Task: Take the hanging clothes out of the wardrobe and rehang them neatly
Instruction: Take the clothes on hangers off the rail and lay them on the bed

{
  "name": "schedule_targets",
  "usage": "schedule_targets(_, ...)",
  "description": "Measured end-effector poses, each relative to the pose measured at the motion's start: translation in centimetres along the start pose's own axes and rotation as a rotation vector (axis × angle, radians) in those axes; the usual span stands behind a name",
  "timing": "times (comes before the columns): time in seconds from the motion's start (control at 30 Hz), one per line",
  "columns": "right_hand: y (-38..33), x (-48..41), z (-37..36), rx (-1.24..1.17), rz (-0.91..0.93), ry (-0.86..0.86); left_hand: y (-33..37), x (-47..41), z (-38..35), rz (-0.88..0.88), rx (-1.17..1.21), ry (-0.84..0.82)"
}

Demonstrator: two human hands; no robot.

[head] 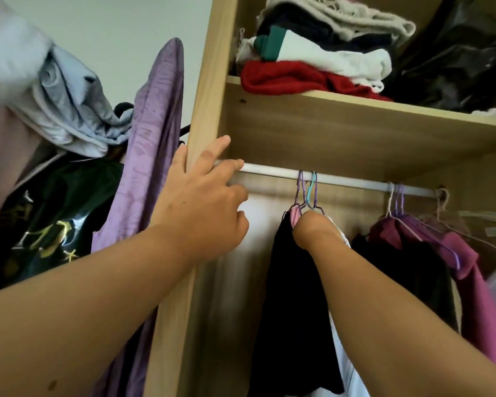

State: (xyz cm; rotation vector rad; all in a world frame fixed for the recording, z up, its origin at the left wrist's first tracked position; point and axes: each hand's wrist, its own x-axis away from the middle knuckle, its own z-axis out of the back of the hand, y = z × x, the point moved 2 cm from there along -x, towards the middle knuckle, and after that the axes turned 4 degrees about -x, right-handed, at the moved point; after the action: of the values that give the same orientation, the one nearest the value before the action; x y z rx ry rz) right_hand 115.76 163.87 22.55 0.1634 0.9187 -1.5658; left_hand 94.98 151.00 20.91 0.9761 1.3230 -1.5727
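Observation:
A white rod (350, 180) runs across the wardrobe under a shelf. My left hand (201, 202) is open at the rod's left end, with its fingers spread on the rod and its thumb outside the wooden side panel (184, 282). My right hand (308, 227) reaches up among purple and teal wire hangers (307, 187) hooked on the rod. It is closed around their necks and its fingers are hidden. A black garment (292, 296) and a white one (347, 368) hang from them. Further right, more hangers (395, 199) carry dark and magenta clothes (464, 253).
The shelf (355, 110) above holds folded clothes with a red one (284, 77) at the bottom, and a black plastic bag (455, 58). Outside the wardrobe on the left hang a purple garment (152, 138), pale grey clothes (69, 110) and a shiny black piece (49, 219).

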Motion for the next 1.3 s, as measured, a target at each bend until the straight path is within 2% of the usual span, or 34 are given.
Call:
schedule_targets(0.13, -0.9, -0.2, 0.6, 0.120, 0.045, 0.013, -0.1, 0.1, -0.3, 0.003, -0.004, 0.014)
schedule_targets(0.3, -0.9, 0.1, 2.7, 0.027, 0.059, 0.107, -0.1, 0.0, -0.1, 0.001, 0.002, 0.046)
schedule_targets(0.53, -0.9, 1.1, 5.8, 0.065, 0.095, 0.094, 0.1, 0.0, 0.1, 0.002, -0.006, 0.053)
schedule_targets(1.07, -0.9, 0.7, 5.9, 0.006, 0.103, 0.164, -0.1, 0.1, 0.1, -0.015, 0.002, 0.056)
schedule_targets(1.3, 3.4, 5.5, 7.9, 0.048, 0.202, 0.204, -0.1, -0.1, -0.1, -0.020, -0.071, 0.022)
